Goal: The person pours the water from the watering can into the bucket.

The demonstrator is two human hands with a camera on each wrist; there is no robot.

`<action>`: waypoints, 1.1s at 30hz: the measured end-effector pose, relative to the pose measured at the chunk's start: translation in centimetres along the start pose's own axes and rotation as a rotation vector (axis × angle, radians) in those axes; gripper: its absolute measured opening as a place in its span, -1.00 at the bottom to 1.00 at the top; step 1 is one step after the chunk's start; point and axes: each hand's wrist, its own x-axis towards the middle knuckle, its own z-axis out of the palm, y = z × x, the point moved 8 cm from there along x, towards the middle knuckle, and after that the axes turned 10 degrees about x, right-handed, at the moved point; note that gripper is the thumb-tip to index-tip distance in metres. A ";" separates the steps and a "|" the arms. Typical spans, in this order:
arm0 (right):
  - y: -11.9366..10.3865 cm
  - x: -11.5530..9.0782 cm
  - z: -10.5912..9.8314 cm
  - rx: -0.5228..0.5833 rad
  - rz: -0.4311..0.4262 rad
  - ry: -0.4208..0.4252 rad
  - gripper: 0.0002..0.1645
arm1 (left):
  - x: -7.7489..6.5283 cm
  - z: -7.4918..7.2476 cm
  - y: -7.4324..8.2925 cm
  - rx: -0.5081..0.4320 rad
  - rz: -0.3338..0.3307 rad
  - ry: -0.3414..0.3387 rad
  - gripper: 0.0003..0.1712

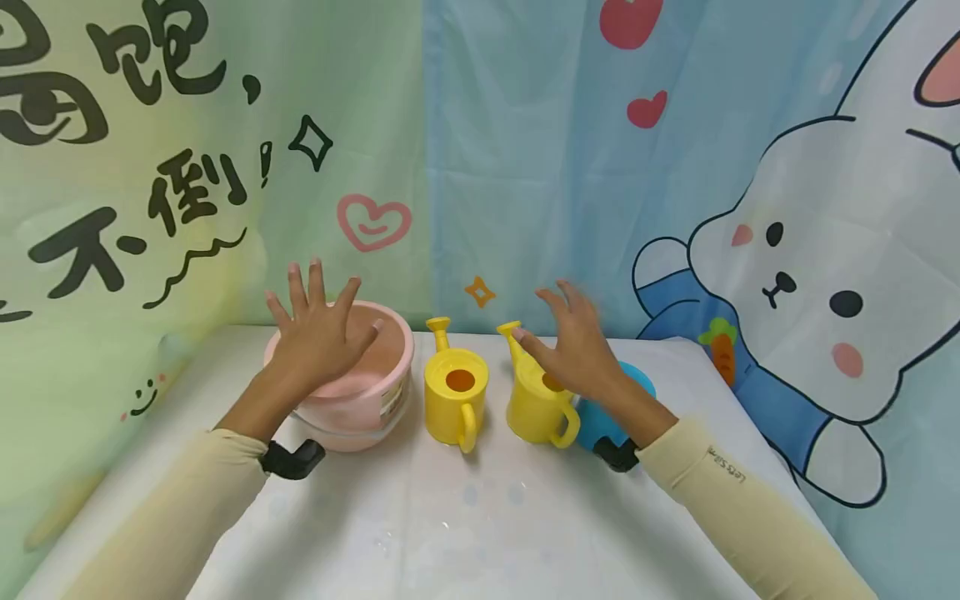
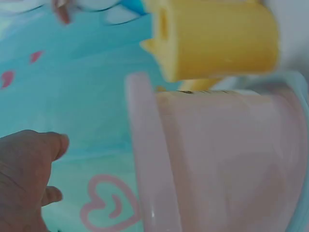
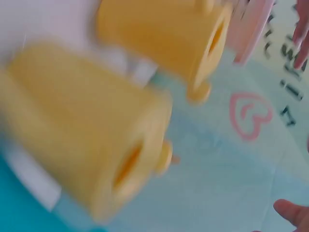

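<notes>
My left hand (image 1: 318, 337) hovers over the pink bucket (image 1: 352, 412) with its fingers spread, holding nothing. In the left wrist view the thumb side of that hand (image 2: 24, 179) stands apart from the bucket's rim. My right hand (image 1: 577, 346) is above the right yellow watering can (image 1: 532, 408), fingers spread and nothing gripped; it hides part of the can's top. Another yellow watering can (image 1: 455, 396) stands upright between the bucket and that can. Behind my right wrist a blue round object (image 1: 600, 421) is partly hidden, so its kind cannot be told.
All these stand in a row along the back of a white-covered table (image 1: 450, 533). Close behind hangs a printed cloth (image 1: 510, 167) with a rabbit, hearts and writing. A black strap piece (image 1: 292, 460) sits at my left wrist, another (image 1: 617, 454) at my right.
</notes>
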 end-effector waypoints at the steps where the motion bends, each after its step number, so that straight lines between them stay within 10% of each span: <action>1: -0.5 -0.4 0.4 0.067 -0.011 0.012 -0.15 | -0.3 -0.5 -0.4 -0.044 -0.008 0.054 -0.18; 7: -1.6 -2.7 4.1 0.328 0.014 0.029 -0.32 | -2.4 -1.8 -3.1 -0.260 -0.067 0.275 -0.36; 23: 1.0 -6.4 12.4 0.577 0.348 0.032 -0.38 | -7.9 5.1 -9.7 -0.903 -0.615 0.337 -0.28; 30: 1.5 -6.7 15.4 0.638 0.367 -0.108 -0.48 | -8.0 7.7 -9.9 -1.375 -0.621 0.402 -0.19; 33: 1.3 -6.6 16.0 0.673 0.344 -0.138 -0.52 | -8.0 8.4 -9.4 -1.439 -0.581 0.408 -0.19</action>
